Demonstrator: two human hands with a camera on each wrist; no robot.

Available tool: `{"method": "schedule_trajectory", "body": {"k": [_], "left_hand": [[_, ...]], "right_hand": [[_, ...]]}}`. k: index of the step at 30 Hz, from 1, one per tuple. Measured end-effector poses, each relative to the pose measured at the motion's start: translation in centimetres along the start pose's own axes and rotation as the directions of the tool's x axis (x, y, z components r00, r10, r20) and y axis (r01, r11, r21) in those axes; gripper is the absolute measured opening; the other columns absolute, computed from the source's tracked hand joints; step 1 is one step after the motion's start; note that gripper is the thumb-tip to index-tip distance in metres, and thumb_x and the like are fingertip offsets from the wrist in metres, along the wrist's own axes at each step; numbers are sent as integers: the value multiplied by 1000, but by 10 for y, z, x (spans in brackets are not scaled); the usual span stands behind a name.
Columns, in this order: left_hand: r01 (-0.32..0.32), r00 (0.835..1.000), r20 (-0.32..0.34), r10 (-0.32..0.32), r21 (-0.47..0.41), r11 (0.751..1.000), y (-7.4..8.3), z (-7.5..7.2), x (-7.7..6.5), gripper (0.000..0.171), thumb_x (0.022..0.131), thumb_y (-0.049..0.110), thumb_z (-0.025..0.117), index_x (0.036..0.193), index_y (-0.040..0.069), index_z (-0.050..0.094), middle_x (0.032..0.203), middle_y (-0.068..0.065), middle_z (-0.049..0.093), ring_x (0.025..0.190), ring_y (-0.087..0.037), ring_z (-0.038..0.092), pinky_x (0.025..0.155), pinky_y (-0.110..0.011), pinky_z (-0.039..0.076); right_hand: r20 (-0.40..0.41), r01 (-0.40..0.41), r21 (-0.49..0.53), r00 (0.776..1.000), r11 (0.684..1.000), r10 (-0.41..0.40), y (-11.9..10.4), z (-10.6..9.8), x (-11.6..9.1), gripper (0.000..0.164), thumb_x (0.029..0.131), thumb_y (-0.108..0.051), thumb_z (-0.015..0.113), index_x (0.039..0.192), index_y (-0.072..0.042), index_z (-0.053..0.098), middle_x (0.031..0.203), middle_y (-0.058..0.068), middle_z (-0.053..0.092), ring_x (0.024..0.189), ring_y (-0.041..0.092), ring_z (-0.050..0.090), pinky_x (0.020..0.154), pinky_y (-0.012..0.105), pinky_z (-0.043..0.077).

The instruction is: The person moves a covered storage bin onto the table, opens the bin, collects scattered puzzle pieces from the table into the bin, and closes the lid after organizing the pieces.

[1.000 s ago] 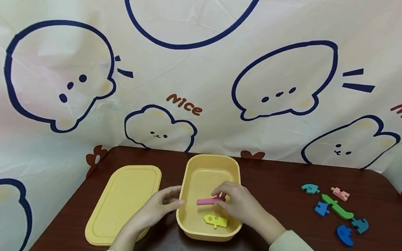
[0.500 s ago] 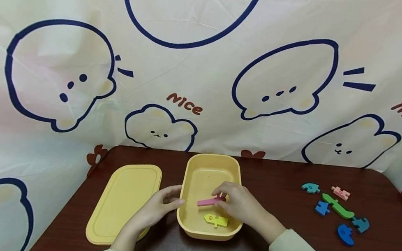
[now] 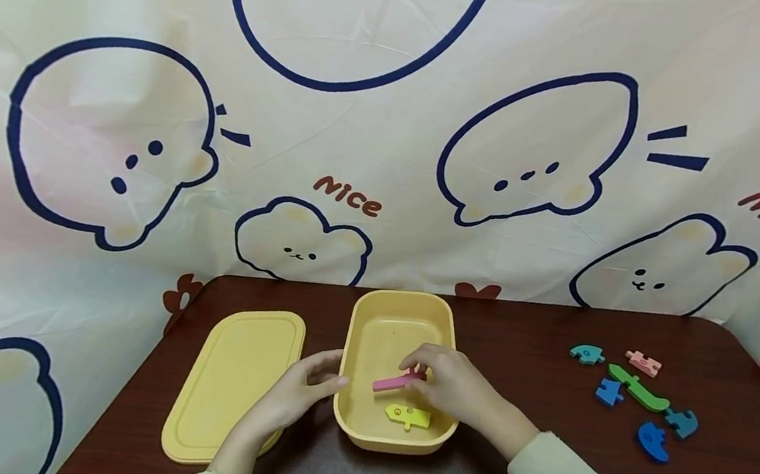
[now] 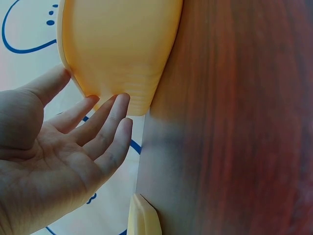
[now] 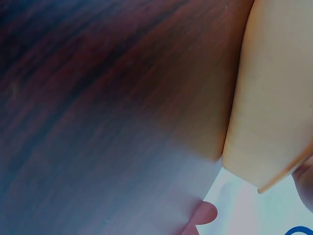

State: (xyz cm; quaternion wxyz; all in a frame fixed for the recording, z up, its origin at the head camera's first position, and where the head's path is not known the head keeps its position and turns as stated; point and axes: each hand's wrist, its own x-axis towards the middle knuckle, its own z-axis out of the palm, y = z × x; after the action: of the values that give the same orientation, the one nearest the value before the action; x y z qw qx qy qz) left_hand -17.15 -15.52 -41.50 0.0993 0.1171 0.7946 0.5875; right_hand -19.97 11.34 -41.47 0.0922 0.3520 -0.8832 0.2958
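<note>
A pale yellow plastic box [image 3: 388, 445] stands in the middle of the table. At its left side is my left hand [image 3: 295, 390], thumb tip at the rim and loosely bent fingers against the outer wall. The left wrist view shows this hand [image 4: 73, 132] palm up beside the box wall [image 4: 122, 54]. My right hand [image 3: 451, 382] reaches over the right rim and pinches a pink puzzle piece [image 3: 390, 383] low inside the box; its right end is hidden by the fingers. A yellow puzzle piece [image 3: 407, 417] lies flat on the box floor, nearer the front.
Left of the box lies its matching yellow lid [image 3: 229, 384]. On the right side of the dark wooden table [image 3: 517, 331] are several loose puzzle pieces, among them a long green piece [image 3: 638, 390], a pink one [image 3: 643, 364] and a blue one [image 3: 652, 442]. A printed cloth hangs behind.
The pink piece's left end tilts slightly lower than a second ago, still pinched in my right hand. My left hand stays at the box's side.
</note>
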Motion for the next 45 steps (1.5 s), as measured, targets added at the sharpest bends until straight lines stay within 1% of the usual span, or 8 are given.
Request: {"method": "schedule_trajectory", "body": {"k": [3,8,18,26,35,40,45], "left_hand": [[-6,1000,2,6,-2,1000,0,0,0,50,98,11,63,141,-8,46,138,-29,50,119,-37,58,94,-45,49],[-5,1000,-2,5,8,1000,0,0,0,50,98,11,63,141,-8,46,138,-29,51,119,-38,58,95,-46,49],[-5,1000,-3,5,6,1000,0,0,0,50,98,12,63,141,-8,46,137,-29,52,118,-37,59,94,-46,49],[-10,1000,-5,10,3,1000,0,1,1,50,98,11,63,141,-9,47,136,-29,53,118,-38,59,94,-45,50],[-12,1000,-5,12,-1,1000,-1,0,-1,50,98,11,63,140,-10,47,135,-29,53,116,-37,60,93,-44,50],[-22,1000,5,22,-12,1000,-1,0,0,50,98,10,63,140,-10,46,136,-30,52,116,-37,60,93,-44,50],[-19,1000,3,19,-4,1000,0,0,0,50,98,10,63,140,-10,46,135,-30,53,115,-37,60,93,-44,50]], "right_hand": [[-2,4,0,1000,1000,-4,0,0,0,16,82,-2,79,96,-9,73,90,-1,69,80,12,63,70,26,52],[1,-14,-1,1000,1000,14,-1,-1,0,17,83,-1,77,97,-9,73,94,0,70,81,15,64,71,27,52],[5,-27,7,1000,1000,27,-2,-2,0,16,84,0,76,98,-8,74,95,1,71,82,15,65,72,28,53],[-2,-53,14,999,998,53,-5,-7,-1,14,86,-3,75,100,-9,74,96,0,71,84,13,63,75,30,53],[-39,-31,27,999,999,32,-10,-15,-3,15,87,-4,75,101,-8,74,96,-2,71,85,13,63,78,32,53],[-65,-36,24,997,999,38,-13,-19,-5,15,86,-5,77,100,-10,74,95,-4,70,85,13,63,78,33,53],[-98,-52,14,994,999,53,-16,-23,-8,17,84,-5,78,99,-12,74,93,-7,69,86,10,62,78,32,53]]}}
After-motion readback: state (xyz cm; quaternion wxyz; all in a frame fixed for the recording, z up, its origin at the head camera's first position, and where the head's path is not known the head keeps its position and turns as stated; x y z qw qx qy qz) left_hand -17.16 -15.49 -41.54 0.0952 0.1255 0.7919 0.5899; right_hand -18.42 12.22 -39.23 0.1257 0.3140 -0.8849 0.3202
